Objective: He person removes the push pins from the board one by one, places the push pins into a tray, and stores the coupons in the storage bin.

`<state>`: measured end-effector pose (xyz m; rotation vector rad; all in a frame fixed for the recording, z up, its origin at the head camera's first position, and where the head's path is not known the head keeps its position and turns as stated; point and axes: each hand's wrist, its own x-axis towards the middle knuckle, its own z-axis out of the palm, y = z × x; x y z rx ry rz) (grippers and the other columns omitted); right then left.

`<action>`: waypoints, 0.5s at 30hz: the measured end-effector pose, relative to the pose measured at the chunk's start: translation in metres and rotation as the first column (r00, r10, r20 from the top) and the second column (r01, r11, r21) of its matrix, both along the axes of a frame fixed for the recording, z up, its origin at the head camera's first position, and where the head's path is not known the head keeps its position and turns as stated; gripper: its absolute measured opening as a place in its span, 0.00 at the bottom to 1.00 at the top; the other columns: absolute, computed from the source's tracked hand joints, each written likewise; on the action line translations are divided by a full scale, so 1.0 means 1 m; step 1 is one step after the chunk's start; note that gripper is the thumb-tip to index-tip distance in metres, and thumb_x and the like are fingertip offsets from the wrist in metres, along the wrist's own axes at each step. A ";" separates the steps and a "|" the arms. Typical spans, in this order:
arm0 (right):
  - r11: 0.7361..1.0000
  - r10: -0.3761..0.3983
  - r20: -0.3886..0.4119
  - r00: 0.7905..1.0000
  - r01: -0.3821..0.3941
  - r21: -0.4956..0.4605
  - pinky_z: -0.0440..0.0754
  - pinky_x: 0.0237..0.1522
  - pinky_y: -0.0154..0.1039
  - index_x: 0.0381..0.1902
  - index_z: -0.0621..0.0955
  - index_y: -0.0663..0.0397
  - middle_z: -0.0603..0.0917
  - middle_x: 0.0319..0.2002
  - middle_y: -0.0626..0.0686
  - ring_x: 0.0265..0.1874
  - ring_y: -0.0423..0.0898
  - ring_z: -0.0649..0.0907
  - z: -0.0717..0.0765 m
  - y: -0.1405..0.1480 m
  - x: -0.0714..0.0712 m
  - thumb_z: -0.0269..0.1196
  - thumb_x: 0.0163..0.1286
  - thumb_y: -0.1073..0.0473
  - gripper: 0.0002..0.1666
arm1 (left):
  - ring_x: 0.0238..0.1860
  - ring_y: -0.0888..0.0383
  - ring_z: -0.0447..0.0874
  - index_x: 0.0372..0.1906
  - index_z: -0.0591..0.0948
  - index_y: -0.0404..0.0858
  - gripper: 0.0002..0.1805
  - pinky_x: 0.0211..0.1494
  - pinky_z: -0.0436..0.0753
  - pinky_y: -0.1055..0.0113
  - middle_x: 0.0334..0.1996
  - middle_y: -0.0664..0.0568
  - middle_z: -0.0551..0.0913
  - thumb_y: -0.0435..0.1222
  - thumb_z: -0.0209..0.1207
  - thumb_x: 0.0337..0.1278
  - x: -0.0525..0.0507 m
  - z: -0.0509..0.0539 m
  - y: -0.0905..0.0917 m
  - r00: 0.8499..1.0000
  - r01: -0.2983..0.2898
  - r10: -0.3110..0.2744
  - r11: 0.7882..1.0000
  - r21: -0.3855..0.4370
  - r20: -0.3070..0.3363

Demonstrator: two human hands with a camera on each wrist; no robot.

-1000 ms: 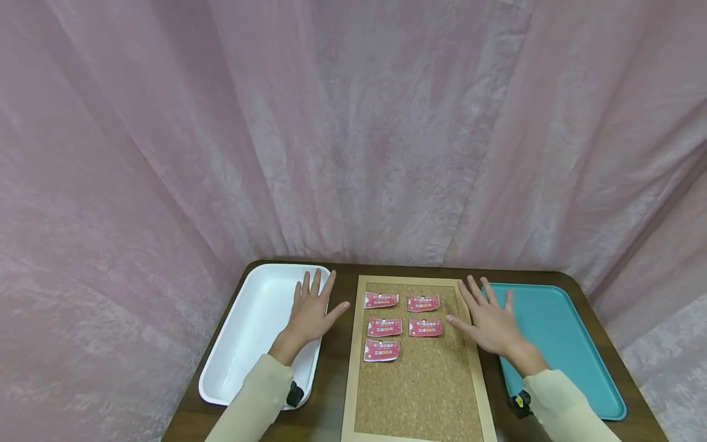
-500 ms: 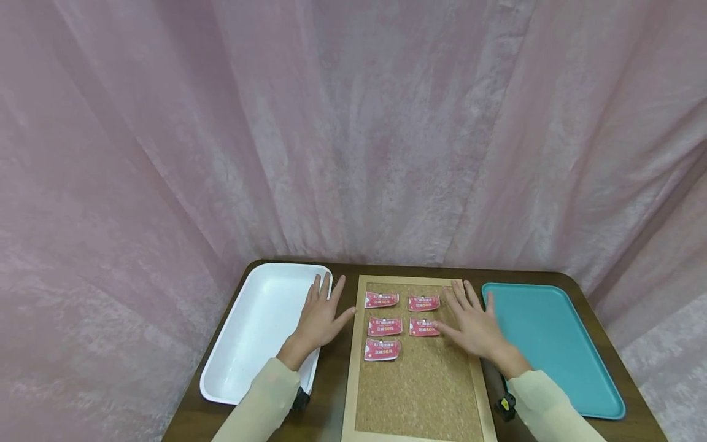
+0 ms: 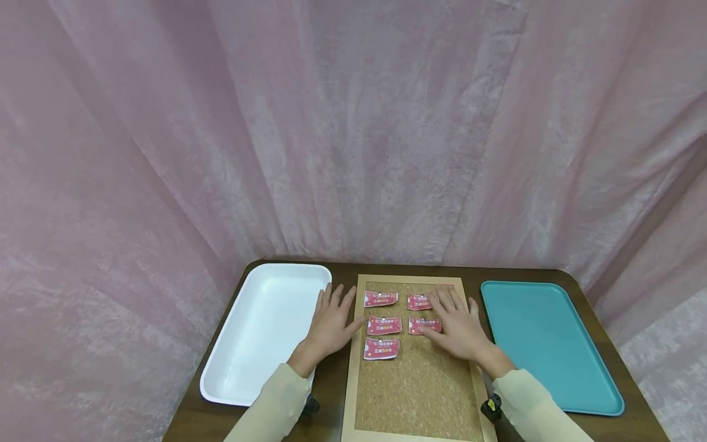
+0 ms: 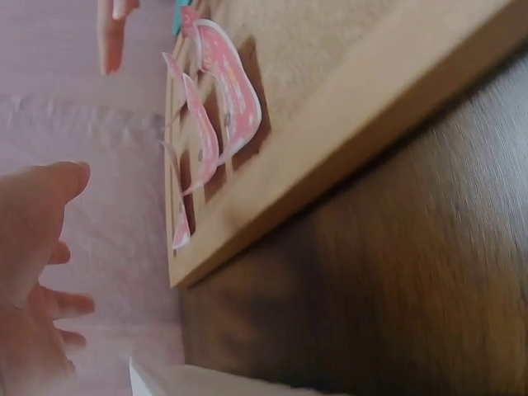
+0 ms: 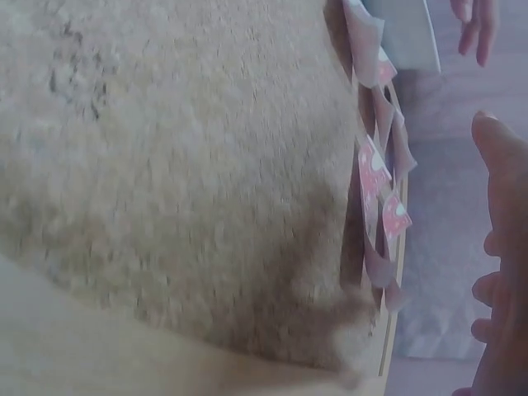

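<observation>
A wood-framed corkboard (image 3: pixel 420 393) lies on the table with several small red paper coupons on its upper half, in two columns. In the left wrist view the coupons (image 4: pixel 235 99) curl up from the cork. My left hand (image 3: pixel 330 328), fingers spread, is between the white tray and the board's left edge, holding nothing. My right hand (image 3: pixel 458 331) is over the right part of the board, fingers straight, partly covering the right-column coupons (image 3: pixel 424 326). Both wrist views show a gap between each hand and the board.
The white tray (image 3: pixel 248 344) stands at the left and a teal tray (image 3: pixel 558 350) at the right, on a dark wooden table (image 3: pixel 331 393). A pink curtain (image 3: pixel 353 135) hangs behind the table's far edge. Each wrist wears a small black camera.
My right hand has moved left, from the board's right edge to over the right-column coupons. My left hand has shifted right and slightly nearer, towards the board. The coupons have stayed in place.
</observation>
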<state>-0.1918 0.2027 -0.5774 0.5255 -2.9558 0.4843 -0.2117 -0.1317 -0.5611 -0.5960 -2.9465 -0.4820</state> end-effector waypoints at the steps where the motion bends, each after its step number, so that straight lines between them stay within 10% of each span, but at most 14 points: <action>1: 1.000 0.003 -0.007 1.000 -0.003 -0.002 0.50 0.69 0.83 0.83 0.63 0.50 0.59 0.83 0.63 0.82 0.70 0.56 -0.001 -0.002 0.000 0.65 0.71 0.30 0.53 | 0.81 0.27 0.53 0.82 0.64 0.41 0.42 0.82 0.47 0.31 0.77 0.31 0.66 0.56 0.61 0.73 0.000 -0.001 0.002 1.000 0.002 -0.002 1.000 -0.002 -0.001; 15: 0.999 0.038 -0.013 0.999 -0.038 -0.034 0.63 0.64 0.75 0.83 0.64 0.45 0.62 0.82 0.60 0.77 0.71 0.66 -0.011 -0.029 -0.002 0.66 0.70 0.29 0.53 | 0.75 0.32 0.69 0.75 0.74 0.39 0.34 0.79 0.58 0.31 0.71 0.34 0.75 0.53 0.60 0.75 0.003 -0.003 0.026 1.000 0.019 -0.020 0.997 0.077 0.019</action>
